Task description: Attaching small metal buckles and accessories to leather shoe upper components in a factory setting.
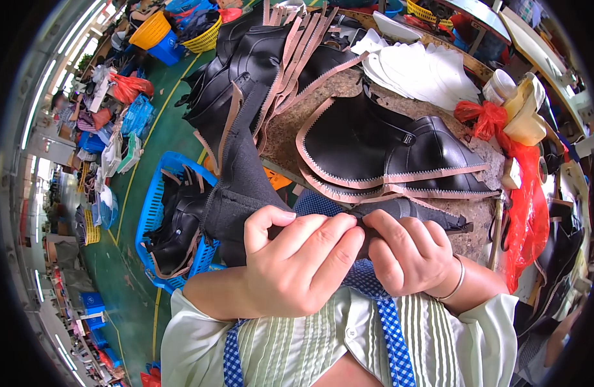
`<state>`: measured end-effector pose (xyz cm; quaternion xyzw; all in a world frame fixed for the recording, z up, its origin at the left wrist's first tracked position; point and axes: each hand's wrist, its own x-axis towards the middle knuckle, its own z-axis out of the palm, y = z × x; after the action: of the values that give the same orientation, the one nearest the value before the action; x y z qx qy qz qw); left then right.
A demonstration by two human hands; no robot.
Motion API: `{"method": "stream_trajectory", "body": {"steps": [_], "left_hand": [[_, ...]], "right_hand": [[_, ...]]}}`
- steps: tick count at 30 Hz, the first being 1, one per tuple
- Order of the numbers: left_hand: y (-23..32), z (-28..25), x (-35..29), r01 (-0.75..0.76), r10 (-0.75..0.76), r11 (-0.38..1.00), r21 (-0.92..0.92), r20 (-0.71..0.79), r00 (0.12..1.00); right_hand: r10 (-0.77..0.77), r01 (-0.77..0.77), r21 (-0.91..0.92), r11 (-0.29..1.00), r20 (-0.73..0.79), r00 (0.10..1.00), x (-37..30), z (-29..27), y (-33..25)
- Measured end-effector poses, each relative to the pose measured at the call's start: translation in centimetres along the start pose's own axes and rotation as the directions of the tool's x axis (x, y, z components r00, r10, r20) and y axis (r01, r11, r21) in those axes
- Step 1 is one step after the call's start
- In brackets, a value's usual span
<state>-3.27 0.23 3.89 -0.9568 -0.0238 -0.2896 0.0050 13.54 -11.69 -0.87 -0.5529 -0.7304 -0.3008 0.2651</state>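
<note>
Just beyond left hand (303,261) and right hand (413,251): black shoe upper (244,187), edge pinched.

the bench (290,145) in front of you has a worn, speckled brown top. right of its middle you have glossy black shaped pieces (355,138) lying one over another, their curved edges bordered with pink, zigzag-stitched trim. toward its left side you have a thick heap of similar black pieces (245,58), the pink-trimmed edges bunched side by side. farther from you, white cut sheets (426,77) lie fanned out and overlapping. at the right edge, a red plastic bag (527,219) drapes downward.

to your left, the floor (132,226) is green with yellow lines. you cannot tell whether the blue basket (154,206) beside the bench stands directly on it.
</note>
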Motion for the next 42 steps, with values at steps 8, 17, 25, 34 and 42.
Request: {"method": "stream_trajectory", "body": {"steps": [8, 17, 25, 34, 42], "left_hand": [[0.1, 0.7, 0.3, 0.003, 0.001, 0.999, -0.046, 0.070, 0.998], [0.2, 1.1, 0.3, 0.022, -0.018, 0.999, -0.049, 0.088, 0.996], [-3.5, -0.3, 1.0, 0.038, -0.060, 0.996, -0.086, -0.271, 0.961], [-5.4, 1.3, -1.5, 0.588, -0.141, 0.275, -0.760, 0.573, 0.807], [-2.9, 7.8, -3.0, 0.215, -0.297, -0.676, -0.704, 0.528, 0.795]], "right_hand": [[0.348, -0.436, 0.357, 0.826, 0.285, 0.893, 1.0, -0.1, -0.3], [0.325, -0.430, 0.469, 0.771, 0.290, 0.900, 0.4, 0.6, 0.3], [0.538, -0.682, 0.731, 0.002, 0.575, 0.617, -0.9, 2.0, 3.2], [0.595, -0.409, 0.884, -0.226, 0.457, 0.661, -2.8, 2.9, 3.5], [0.574, -0.378, 0.900, -0.219, 0.432, 0.696, -3.3, 4.1, 2.0]]}}
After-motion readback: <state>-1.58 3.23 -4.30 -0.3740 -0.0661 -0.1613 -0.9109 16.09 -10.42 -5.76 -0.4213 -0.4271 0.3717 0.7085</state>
